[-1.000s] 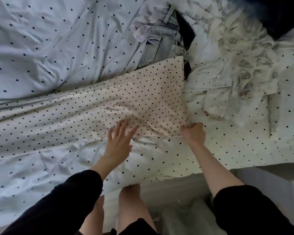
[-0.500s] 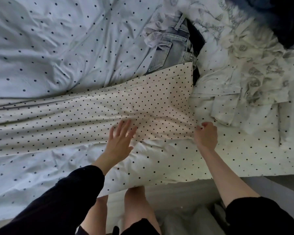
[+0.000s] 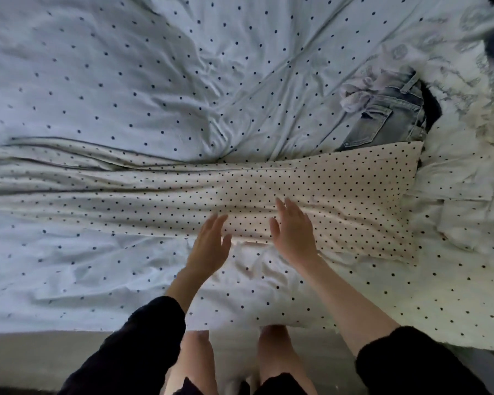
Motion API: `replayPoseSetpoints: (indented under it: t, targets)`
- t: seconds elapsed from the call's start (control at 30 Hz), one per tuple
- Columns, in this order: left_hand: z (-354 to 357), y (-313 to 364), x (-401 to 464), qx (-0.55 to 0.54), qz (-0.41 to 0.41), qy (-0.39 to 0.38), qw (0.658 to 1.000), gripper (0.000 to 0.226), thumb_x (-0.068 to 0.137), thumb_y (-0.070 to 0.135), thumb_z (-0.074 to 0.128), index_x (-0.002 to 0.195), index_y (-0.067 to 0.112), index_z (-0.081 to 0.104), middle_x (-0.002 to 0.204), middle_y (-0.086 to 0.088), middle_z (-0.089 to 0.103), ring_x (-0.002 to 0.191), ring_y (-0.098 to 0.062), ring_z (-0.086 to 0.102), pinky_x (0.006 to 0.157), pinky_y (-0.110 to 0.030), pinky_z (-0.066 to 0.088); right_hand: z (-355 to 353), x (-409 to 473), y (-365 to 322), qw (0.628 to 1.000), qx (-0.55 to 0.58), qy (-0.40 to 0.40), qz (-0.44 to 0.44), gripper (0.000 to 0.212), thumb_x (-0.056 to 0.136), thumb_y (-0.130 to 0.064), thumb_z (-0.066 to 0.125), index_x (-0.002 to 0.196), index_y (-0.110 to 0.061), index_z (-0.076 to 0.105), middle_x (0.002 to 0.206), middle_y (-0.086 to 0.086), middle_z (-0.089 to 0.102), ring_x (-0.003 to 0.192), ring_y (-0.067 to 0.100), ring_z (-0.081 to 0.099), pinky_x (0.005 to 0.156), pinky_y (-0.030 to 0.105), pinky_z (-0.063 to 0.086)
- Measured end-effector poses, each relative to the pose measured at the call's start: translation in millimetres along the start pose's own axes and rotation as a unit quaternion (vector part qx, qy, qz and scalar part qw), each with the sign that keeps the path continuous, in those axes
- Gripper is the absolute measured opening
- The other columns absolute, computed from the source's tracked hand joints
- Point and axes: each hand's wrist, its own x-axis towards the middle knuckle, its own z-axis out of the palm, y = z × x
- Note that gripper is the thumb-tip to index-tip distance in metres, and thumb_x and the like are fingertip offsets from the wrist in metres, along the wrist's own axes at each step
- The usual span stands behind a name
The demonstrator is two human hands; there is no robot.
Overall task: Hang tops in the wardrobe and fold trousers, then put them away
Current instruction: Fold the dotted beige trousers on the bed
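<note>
Both grips are open: left hand (image 3: 210, 246) and right hand (image 3: 294, 232) lie flat-fingered on the near edge of the dotted trousers (image 3: 268, 189), stretched across the bed (image 3: 126, 81). Smooth outward along the legs before folding.

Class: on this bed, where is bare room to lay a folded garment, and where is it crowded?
Free: the dotted white duvet beyond the cream polka-dot trousers, and the strip nearer the bed edge. Crowded: right side, with blue denim jeans and crumpled printed white tops.
</note>
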Motion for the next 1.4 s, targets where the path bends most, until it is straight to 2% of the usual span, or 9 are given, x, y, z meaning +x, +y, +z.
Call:
replayPoseSetpoints:
  t: [0.23,0.4,0.63,0.8,0.87,1.0,1.07,1.23,1.4]
  targets:
    - [-118.9,-105.6,-12.1,0.055,0.058,0.185,0.979,0.036,0.091,-0.002,0.049,0.127,0.002,0.054,0.142,-0.019,0.042,0.135,-0.034,0.034,0.108,-0.052,0.033,24.8,27.3,-140.5,0.995,-0.005,0.030,-0.098,0.045,0.101,-0.022,0.031,0.146,-0.014,0.031,0.151,0.004,0.033,0.140,0.016,0.027,0.112,0.039,0.026]
    - [-227.2,-179.8,15.6,0.153,0.094,0.285,0.942,0.045,0.079,-0.016,0.053,0.115,0.007,0.065,0.130,-0.017,0.055,0.126,-0.038,0.045,0.101,-0.053,0.035,38.4,76.7,-245.5,0.985,-0.045,0.078,-0.147,0.036,0.100,-0.020,0.032,0.133,-0.015,0.046,0.135,0.001,0.051,0.126,0.019,0.044,0.104,0.039,0.034]
    - [-283.1,-224.1,60.1,0.220,0.073,0.197,0.952,0.024,0.087,0.018,0.062,0.110,0.016,0.069,0.135,-0.009,0.051,0.129,-0.028,0.040,0.108,-0.045,0.021,47.8,102.5,-281.1,0.990,-0.109,0.043,-0.083,0.028,0.096,-0.023,0.048,0.122,-0.014,0.055,0.122,0.003,0.058,0.113,0.023,0.052,0.101,0.042,0.035]
    - [-300.4,-226.1,71.1,0.192,0.110,0.261,0.940,0.013,0.088,0.014,0.062,0.095,0.012,0.073,0.109,-0.010,0.066,0.107,-0.031,0.058,0.101,-0.044,0.028,34.2,104.9,-273.4,0.992,-0.065,0.084,-0.073,0.023,0.094,-0.028,0.053,0.108,-0.013,0.062,0.109,0.002,0.063,0.105,0.020,0.055,0.097,0.037,0.032]
    - [-310.0,-224.5,76.5,0.210,0.119,0.244,0.939,0.014,0.090,0.014,0.059,0.094,0.012,0.072,0.104,-0.008,0.066,0.104,-0.031,0.058,0.099,-0.043,0.028,30.4,102.1,-268.4,0.993,-0.062,0.082,-0.064,0.026,0.095,-0.033,0.051,0.104,-0.011,0.062,0.104,0.003,0.061,0.101,0.021,0.055,0.097,0.037,0.034]
    - [-320.8,-228.0,83.5,0.255,0.128,0.120,0.951,0.021,0.093,0.029,0.054,0.109,0.026,0.067,0.125,0.004,0.057,0.123,-0.019,0.044,0.105,-0.039,0.019,30.3,100.9,-269.8,0.995,-0.045,0.062,-0.058,0.025,0.096,-0.032,0.048,0.100,-0.011,0.061,0.094,0.002,0.063,0.097,0.021,0.056,0.097,0.038,0.034]
    - [-321.4,-236.7,81.6,0.260,0.123,0.104,0.952,0.028,0.091,0.032,0.057,0.118,0.028,0.065,0.132,0.003,0.052,0.129,-0.019,0.039,0.107,-0.040,0.018,31.8,100.5,-272.6,0.996,-0.011,0.070,-0.054,0.022,0.096,-0.028,0.047,0.096,-0.009,0.059,0.081,0.000,0.059,0.091,0.023,0.057,0.096,0.038,0.033]
    - [-327.0,-257.0,70.5,0.214,0.125,0.179,0.952,0.022,0.079,0.017,0.073,0.099,0.011,0.073,0.115,-0.009,0.063,0.115,-0.031,0.054,0.100,-0.049,0.030,34.2,90.6,-272.7,0.992,0.064,0.069,-0.087,0.019,0.094,-0.031,0.051,0.084,-0.015,0.053,0.066,-0.012,0.049,0.060,0.009,0.047,0.092,0.041,0.040]
    - [-331.2,-250.2,80.9,0.141,0.097,0.233,0.957,0.016,0.089,0.008,0.057,0.104,0.005,0.064,0.101,-0.013,0.066,0.104,-0.031,0.058,0.102,-0.043,0.027,25.9,89.8,-281.3,0.989,0.098,0.068,-0.088,0.028,0.092,-0.031,0.056,0.078,-0.010,0.067,0.070,-0.004,0.065,0.066,0.014,0.059,0.090,0.043,0.044]
